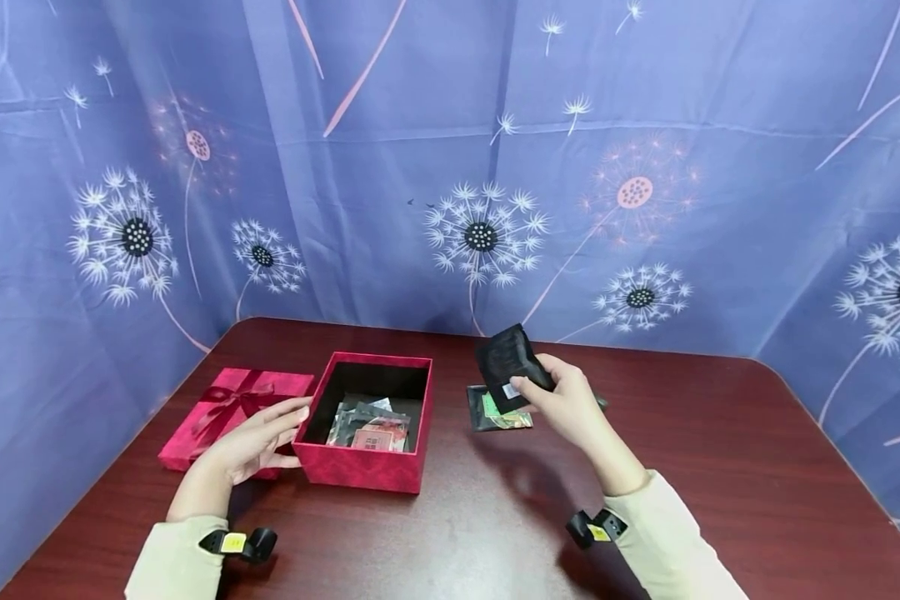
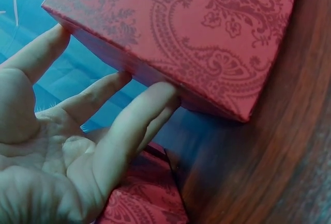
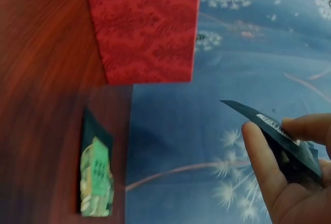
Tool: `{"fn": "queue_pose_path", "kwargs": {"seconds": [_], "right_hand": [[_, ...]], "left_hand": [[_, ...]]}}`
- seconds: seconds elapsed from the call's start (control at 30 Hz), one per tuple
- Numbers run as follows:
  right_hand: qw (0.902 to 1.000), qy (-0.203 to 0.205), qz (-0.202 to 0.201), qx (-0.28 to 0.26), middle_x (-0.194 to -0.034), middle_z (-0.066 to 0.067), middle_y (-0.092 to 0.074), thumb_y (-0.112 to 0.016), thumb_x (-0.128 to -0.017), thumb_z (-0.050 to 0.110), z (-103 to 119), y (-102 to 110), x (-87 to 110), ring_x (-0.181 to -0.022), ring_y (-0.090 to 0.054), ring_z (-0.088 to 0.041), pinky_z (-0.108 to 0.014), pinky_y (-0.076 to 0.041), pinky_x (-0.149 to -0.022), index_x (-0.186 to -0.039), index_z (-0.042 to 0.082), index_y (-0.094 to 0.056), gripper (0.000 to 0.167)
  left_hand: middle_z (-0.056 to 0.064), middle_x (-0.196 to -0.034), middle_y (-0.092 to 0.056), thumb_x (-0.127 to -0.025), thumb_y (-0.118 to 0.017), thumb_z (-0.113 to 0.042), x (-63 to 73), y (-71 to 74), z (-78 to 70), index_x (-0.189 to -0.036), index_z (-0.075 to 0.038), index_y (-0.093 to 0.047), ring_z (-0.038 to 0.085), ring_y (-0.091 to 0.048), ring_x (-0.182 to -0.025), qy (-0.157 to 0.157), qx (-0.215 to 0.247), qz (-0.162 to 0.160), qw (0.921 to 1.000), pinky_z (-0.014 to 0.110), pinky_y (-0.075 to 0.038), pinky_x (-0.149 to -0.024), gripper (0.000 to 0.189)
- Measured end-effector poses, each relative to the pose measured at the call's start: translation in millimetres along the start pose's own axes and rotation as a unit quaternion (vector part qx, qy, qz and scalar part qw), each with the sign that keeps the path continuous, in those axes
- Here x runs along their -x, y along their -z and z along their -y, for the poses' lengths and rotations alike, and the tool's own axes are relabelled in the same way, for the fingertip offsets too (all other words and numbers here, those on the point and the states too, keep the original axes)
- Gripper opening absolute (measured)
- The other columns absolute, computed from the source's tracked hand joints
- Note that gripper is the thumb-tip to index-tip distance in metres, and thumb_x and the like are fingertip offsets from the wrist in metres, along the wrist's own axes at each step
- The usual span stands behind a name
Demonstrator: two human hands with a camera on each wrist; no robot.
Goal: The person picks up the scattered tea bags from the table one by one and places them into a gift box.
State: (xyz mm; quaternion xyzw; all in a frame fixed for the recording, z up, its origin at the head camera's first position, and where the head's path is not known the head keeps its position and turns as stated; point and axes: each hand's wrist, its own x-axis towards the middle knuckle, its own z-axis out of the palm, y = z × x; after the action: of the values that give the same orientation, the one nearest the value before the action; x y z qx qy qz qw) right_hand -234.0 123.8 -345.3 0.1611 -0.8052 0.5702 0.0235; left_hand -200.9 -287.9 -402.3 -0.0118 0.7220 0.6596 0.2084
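Observation:
A red patterned gift box [image 1: 360, 472] stands without its lid, and several small sachets [image 1: 375, 427] lie inside it. My left hand [image 1: 258, 440] touches the box's left side with fairly straight fingers, as the left wrist view also shows. In my right hand [image 1: 566, 400] a black sachet [image 1: 512, 363] with a white barcode label is pinched between thumb and fingers, held above the table. Below it on the table lies another black sachet [image 1: 504, 421] with a green label, partly covered by the held one in the head view.
The red box lid [image 1: 225, 410], topped with a dark red ribbon bow, lies left of the box, partly behind my left hand. A small dark green edge [image 1: 601, 402] shows beyond my right hand. A blue dandelion-print curtain [image 1: 390, 183] hangs behind the brown table [image 1: 720, 467].

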Motion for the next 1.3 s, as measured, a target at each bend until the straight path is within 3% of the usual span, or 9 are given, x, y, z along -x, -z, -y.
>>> {"fn": "queue_pose_path", "kwargs": {"seconds": [0.2,0.43,0.77,1.0,1.17,1.3], "right_hand": [[0.9992,0.003,0.039,-0.007,-0.093,-0.023,-0.066,-0.062,-0.089,0.006,13.7,-8.6,-10.2,-0.07,-0.068,-0.015,-0.034,-0.058,-0.062,-0.111,-0.009,-0.059,0.027],[0.9974,0.01,0.068,-0.021,-0.096,-0.025,-0.065,-0.061,-0.088,0.003,28.1,-33.0,-23.4,-0.072,-0.07,-0.024,-0.034,-0.059,-0.06,-0.112,-0.009,-0.06,0.027],[0.9875,0.041,0.152,0.007,-0.085,-0.016,-0.066,-0.062,-0.087,0.004,40.9,-79.2,-43.5,-0.068,-0.068,-0.014,-0.029,-0.058,-0.059,-0.103,-0.004,-0.062,0.018],[0.9812,0.018,0.192,-0.003,-0.088,-0.018,-0.066,-0.062,-0.088,0.003,49.5,-101.5,-53.6,-0.07,-0.068,-0.016,-0.029,-0.058,-0.06,-0.104,-0.004,-0.061,0.017],[0.9751,0.014,0.216,0.049,-0.082,-0.014,-0.064,-0.064,-0.086,0.004,44.9,-114.8,-54.3,-0.065,-0.069,-0.027,-0.029,-0.057,-0.056,-0.103,-0.003,-0.062,0.018],[0.9647,0.04,0.237,0.107,-0.076,-0.007,-0.062,-0.066,-0.086,0.007,40.7,-122.1,-53.4,-0.054,-0.06,-0.015,-0.02,-0.05,-0.053,-0.102,0.0,-0.063,0.017]], "left_hand": [[0.026,-0.156,-0.004,-0.099,-0.047,-0.032,0.1,-0.8,-0.8,-0.151,-0.001,-0.008,0.051,-0.003,-0.14,0.002,-0.003,0.007,1.0,0.055,-0.045,-0.097,0.072],[0.027,-0.155,-0.004,-0.099,-0.046,-0.032,1.1,2.6,-2.8,-0.151,0.0,-0.007,0.05,-0.004,-0.141,-0.004,-0.003,0.017,0.9998,0.052,-0.047,-0.096,0.072],[0.027,-0.155,-0.004,-0.1,-0.045,-0.033,-1.6,5.3,-0.8,-0.151,-0.001,-0.008,0.048,-0.004,-0.142,-0.006,0.005,0.021,0.9998,0.05,-0.048,-0.095,0.071],[0.027,-0.155,-0.006,-0.099,-0.046,-0.031,-1.5,4.7,-1.5,-0.15,0.0,-0.01,0.049,-0.005,-0.141,-0.013,0.005,0.018,0.9997,0.052,-0.048,-0.095,0.07],[0.026,-0.156,-0.003,-0.099,-0.045,-0.031,-3.2,2.9,0.3,-0.15,0.0,-0.009,0.05,-0.003,-0.141,-0.013,0.003,0.024,0.9996,0.052,-0.047,-0.095,0.07],[0.025,-0.156,-0.003,-0.099,-0.046,-0.031,-2.7,3.7,-0.9,-0.151,0.0,-0.008,0.05,-0.002,-0.141,-0.007,-0.001,0.021,0.9998,0.053,-0.046,-0.096,0.071]]}}
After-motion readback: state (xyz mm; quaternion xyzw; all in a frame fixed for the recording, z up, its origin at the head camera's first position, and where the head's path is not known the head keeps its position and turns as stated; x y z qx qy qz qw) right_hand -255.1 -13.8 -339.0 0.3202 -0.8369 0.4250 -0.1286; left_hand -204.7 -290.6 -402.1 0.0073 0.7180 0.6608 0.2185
